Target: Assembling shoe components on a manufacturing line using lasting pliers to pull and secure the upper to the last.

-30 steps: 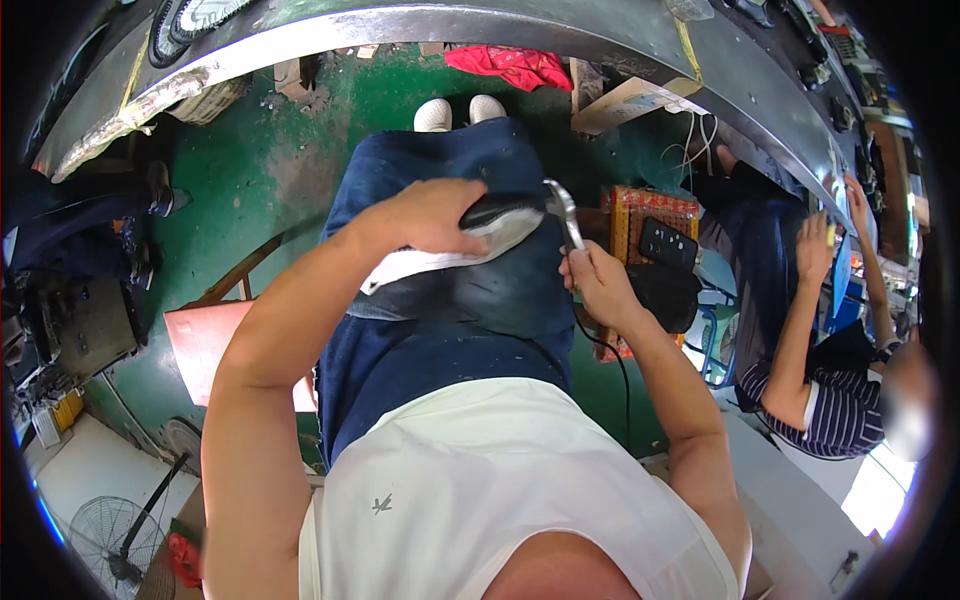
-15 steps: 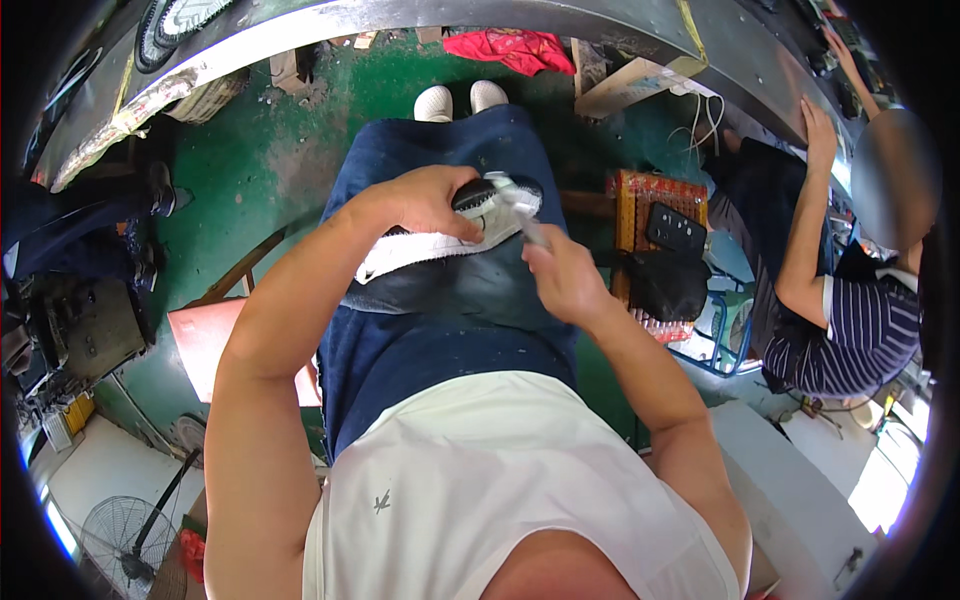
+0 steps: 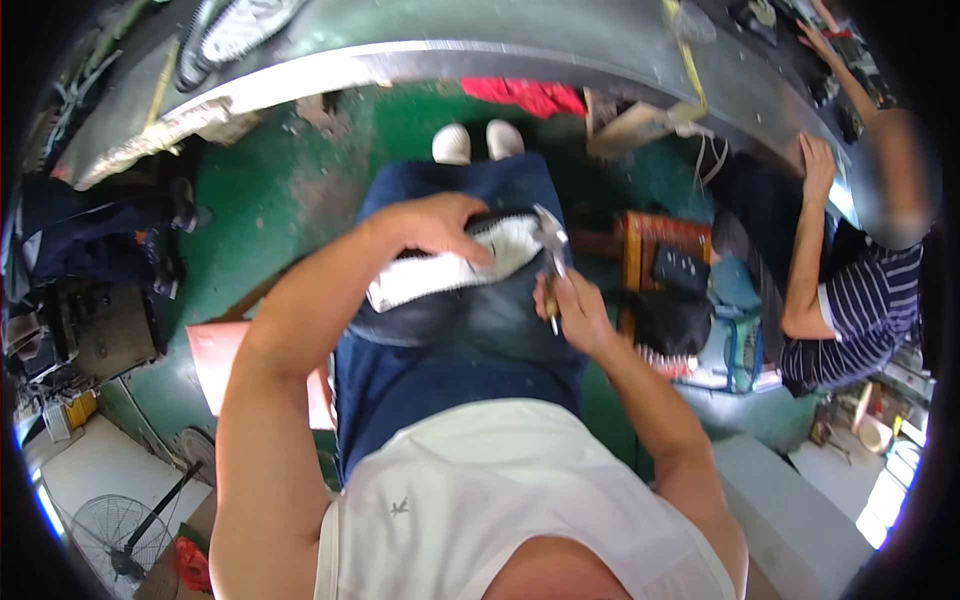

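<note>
Across my lap lies a shoe piece [image 3: 425, 280], long and white with a dark, toothed-looking edge, its white face turned up. My left hand [image 3: 440, 226] grips it from the far side, thumb on the white face and fingers behind the dark edge. In my right hand [image 3: 580, 310] is a small hammer [image 3: 552, 236], held by its short handle. The hammer's metal head is at the right end of the shoe piece; whether it touches I cannot tell. Dark blue cloth [image 3: 460, 365] covers my legs beneath the piece.
A metal-edged workbench [image 3: 420, 62] runs across the far side, with similar shoe pieces [image 3: 240, 30] at its left. To my right are a wooden stool [image 3: 634, 255] carrying a dark bag [image 3: 672, 318], and a seated person in a striped shirt [image 3: 862, 305]. A fan [image 3: 125, 535] stands lower left.
The view has shifted, showing more of the bench. The blurred hammer has turned from lying over the shoe piece to its right end, and the piece's white face shows more fully.
</note>
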`<action>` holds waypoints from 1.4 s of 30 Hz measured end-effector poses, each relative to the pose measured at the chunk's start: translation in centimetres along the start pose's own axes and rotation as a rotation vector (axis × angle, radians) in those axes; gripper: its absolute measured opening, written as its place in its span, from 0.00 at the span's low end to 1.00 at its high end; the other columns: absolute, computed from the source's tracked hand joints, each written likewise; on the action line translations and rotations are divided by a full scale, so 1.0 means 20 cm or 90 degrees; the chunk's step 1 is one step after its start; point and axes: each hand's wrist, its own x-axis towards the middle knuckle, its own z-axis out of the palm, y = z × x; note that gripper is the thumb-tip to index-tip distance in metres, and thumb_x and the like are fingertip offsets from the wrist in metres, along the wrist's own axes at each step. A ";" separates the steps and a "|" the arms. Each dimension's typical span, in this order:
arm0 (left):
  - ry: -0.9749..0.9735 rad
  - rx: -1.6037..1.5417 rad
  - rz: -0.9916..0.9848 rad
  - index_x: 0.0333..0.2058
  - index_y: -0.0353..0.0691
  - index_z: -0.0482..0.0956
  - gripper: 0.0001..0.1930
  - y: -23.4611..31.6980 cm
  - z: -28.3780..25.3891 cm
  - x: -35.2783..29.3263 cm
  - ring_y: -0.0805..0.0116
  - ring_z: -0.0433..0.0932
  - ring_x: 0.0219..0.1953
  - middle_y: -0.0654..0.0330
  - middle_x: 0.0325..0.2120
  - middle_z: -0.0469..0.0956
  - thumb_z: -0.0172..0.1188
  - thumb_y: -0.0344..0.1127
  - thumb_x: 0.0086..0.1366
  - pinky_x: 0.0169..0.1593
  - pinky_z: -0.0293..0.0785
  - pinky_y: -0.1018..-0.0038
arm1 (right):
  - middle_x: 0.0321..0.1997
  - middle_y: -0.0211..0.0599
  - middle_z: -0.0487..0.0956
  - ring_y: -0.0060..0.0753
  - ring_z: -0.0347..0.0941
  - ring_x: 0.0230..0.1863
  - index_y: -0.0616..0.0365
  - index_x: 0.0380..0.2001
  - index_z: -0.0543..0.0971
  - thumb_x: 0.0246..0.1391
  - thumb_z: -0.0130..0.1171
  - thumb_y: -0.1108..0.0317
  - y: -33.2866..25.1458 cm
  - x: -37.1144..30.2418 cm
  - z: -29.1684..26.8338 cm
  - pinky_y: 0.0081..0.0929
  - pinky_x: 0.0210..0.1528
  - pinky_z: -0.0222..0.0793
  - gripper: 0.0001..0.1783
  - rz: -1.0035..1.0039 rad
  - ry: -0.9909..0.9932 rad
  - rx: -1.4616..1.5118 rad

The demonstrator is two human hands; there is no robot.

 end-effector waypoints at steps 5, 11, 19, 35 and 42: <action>0.144 -0.200 0.100 0.54 0.30 0.76 0.34 0.24 -0.37 -0.26 0.68 0.78 0.47 0.55 0.44 0.82 0.76 0.46 0.55 0.53 0.74 0.71 | 0.33 0.37 0.79 0.26 0.76 0.30 0.64 0.45 0.73 0.75 0.36 0.48 0.19 -0.05 -0.07 0.26 0.35 0.74 0.28 0.089 0.053 0.184; 0.488 0.096 0.120 0.51 0.26 0.77 0.40 0.80 -1.32 -0.23 0.66 0.83 0.44 0.48 0.42 0.83 0.74 0.58 0.54 0.49 0.78 0.71 | 0.34 0.39 0.79 0.29 0.78 0.30 0.63 0.45 0.73 0.74 0.36 0.46 0.22 0.08 -0.16 0.29 0.35 0.77 0.29 0.183 0.008 0.262; 0.650 0.914 -0.156 0.60 0.40 0.69 0.35 0.74 -2.01 0.54 0.52 0.69 0.63 0.53 0.59 0.73 0.60 0.60 0.64 0.65 0.61 0.54 | 0.33 0.41 0.80 0.34 0.81 0.29 0.64 0.45 0.74 0.73 0.36 0.41 0.19 0.22 -0.24 0.33 0.33 0.80 0.33 0.199 0.009 0.282; 0.367 0.313 -0.463 0.62 0.29 0.70 0.50 0.22 -2.21 -0.33 0.49 0.69 0.65 0.43 0.63 0.70 0.71 0.61 0.48 0.68 0.63 0.63 | 0.33 0.47 0.81 0.42 0.81 0.28 0.66 0.44 0.74 0.72 0.33 0.40 0.14 0.38 -0.36 0.39 0.32 0.83 0.35 0.237 0.005 0.264; 0.569 0.291 -0.274 0.64 0.38 0.69 0.39 0.01 -2.07 -0.37 0.47 0.73 0.61 0.43 0.58 0.76 0.62 0.58 0.61 0.63 0.69 0.64 | 0.32 0.47 0.81 0.42 0.81 0.27 0.65 0.44 0.74 0.72 0.32 0.41 0.22 0.33 -0.28 0.40 0.32 0.82 0.35 0.257 -0.008 0.276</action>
